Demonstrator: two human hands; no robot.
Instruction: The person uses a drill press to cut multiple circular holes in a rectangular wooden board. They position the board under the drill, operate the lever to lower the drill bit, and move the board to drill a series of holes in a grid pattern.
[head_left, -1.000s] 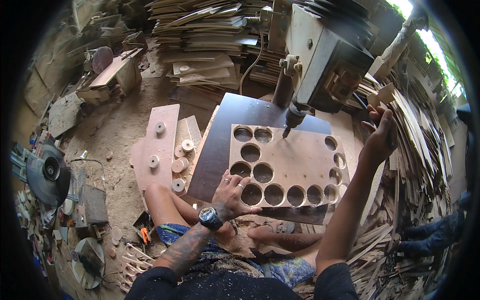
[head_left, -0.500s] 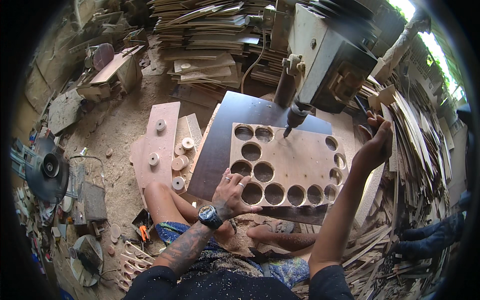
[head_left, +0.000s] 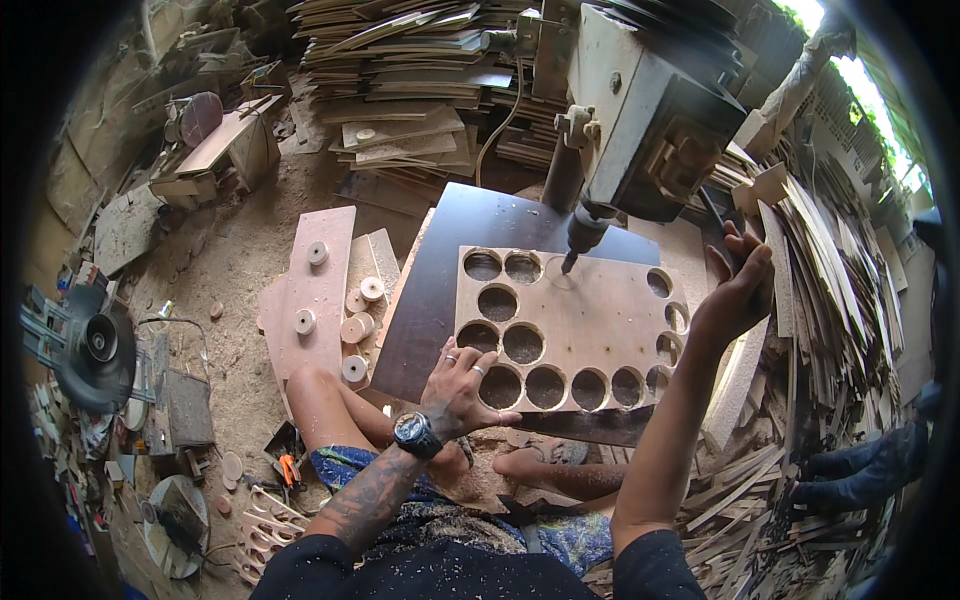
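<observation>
- The left hand (head_left: 462, 385) lies flat on the near left corner of the wooden board (head_left: 590, 320), fingers spread and pressing it down; it grips nothing.
- The board rests on a dark panel (head_left: 440, 270) under the drill press (head_left: 640, 110). Round holes run along its left, near and right sides; the middle is uncut.
- The right hand (head_left: 738, 290) is up at about 3 o'clock from the board, fingers curled around a dark lever (head_left: 712, 215) on the machine's side.
- The cutter (head_left: 568, 262) hangs just above the board at its far edge, about 12 o'clock, over a faint ring mark beside two finished holes.
- Step in hand, as I judge it: lining up another hole. The next move calls for a firm hold on the board and a steady pull on the lever.
- Cut wooden discs (head_left: 352, 325) lie on planks at 9 o'clock from the board.
- Against the earlier frames, the right hand sits lower and closer to the machine; the left hand and the board have barely shifted.
</observation>
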